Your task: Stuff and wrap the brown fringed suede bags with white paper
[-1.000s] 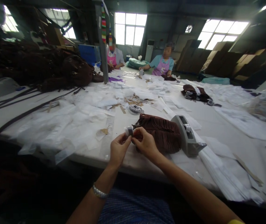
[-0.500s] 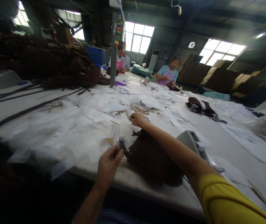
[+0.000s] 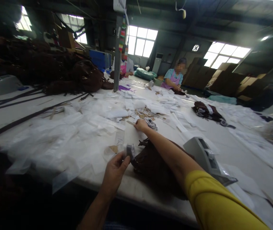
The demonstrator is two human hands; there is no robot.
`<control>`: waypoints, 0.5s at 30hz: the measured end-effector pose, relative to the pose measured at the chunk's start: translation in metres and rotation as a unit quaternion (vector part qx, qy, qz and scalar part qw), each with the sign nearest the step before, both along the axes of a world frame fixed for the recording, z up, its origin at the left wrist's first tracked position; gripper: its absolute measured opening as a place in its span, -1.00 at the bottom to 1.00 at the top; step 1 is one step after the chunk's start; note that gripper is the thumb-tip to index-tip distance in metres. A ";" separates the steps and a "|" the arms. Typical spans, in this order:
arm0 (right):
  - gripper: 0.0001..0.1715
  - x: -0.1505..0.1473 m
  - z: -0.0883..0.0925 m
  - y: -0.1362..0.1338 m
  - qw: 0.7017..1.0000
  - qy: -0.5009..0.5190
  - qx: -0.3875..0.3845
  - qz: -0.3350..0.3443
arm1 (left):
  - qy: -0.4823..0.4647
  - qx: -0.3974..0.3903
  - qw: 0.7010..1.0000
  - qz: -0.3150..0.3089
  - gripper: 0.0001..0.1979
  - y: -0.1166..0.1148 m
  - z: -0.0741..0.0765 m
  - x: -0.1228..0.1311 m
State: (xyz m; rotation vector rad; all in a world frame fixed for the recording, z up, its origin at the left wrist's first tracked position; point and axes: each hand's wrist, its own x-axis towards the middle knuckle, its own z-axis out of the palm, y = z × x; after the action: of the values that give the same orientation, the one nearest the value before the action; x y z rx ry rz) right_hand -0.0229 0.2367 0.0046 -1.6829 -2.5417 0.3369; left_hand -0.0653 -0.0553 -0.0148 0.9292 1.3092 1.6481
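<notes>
A dark brown fringed bag (image 3: 154, 167) lies at the table's near edge, partly hidden under my right forearm. The fingers of my left hand (image 3: 117, 167) pinch a dark strap end (image 3: 129, 152) at the bag's left side, which has clear wrapping around it. Farther forward, my right hand (image 3: 141, 125) is closed on a thin, pale flat strip (image 3: 131, 123) that points left. Just right of that hand lies a small silvery, coiled-looking item (image 3: 151, 124); its kind is unclear. A sheet of white paper (image 3: 130, 135) rests between my hands.
Loose white sheets and clear plastic bags (image 3: 74, 131) cover much of the table. A grey tape dispenser (image 3: 200, 153) stands right of my arm. A wrapped brown bag (image 3: 207, 111) lies farther right. A post (image 3: 116, 57) rises beyond. Two people work at the far side.
My right hand has shifted slightly, and the pale strip and coiled-looking item show more fully. My left hand keeps its pinch on the strap end. More of the tape dispenser is visible.
</notes>
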 end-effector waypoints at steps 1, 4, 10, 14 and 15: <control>-0.57 0.002 0.000 -0.003 1.000 0.006 -0.001 -0.007 | -0.004 0.002 1.000 0.000 -0.70 -0.001 0.001 0.002; -0.60 0.006 0.000 -0.009 0.999 0.042 -0.007 -0.021 | -0.013 0.006 1.000 -0.003 -0.68 -0.004 0.004 0.009; -0.83 0.011 0.015 -0.012 0.990 0.128 -0.052 -0.007 | -0.026 0.008 1.000 0.015 -0.65 -0.010 0.006 0.012; -0.92 0.024 0.029 -0.029 0.969 0.234 -0.063 0.043 | -0.067 0.033 0.997 0.005 -0.61 -0.005 0.003 0.012; -0.87 0.031 0.033 -0.037 0.960 0.264 -0.068 0.060 | -0.082 0.038 0.996 -0.001 -0.61 -0.003 0.003 0.013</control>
State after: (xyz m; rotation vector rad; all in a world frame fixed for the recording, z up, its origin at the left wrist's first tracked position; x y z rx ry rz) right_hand 0.0081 0.2000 0.0377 -1.2527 -2.2530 0.8581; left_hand -0.0524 -0.0586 -0.0117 0.8207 1.1425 1.7444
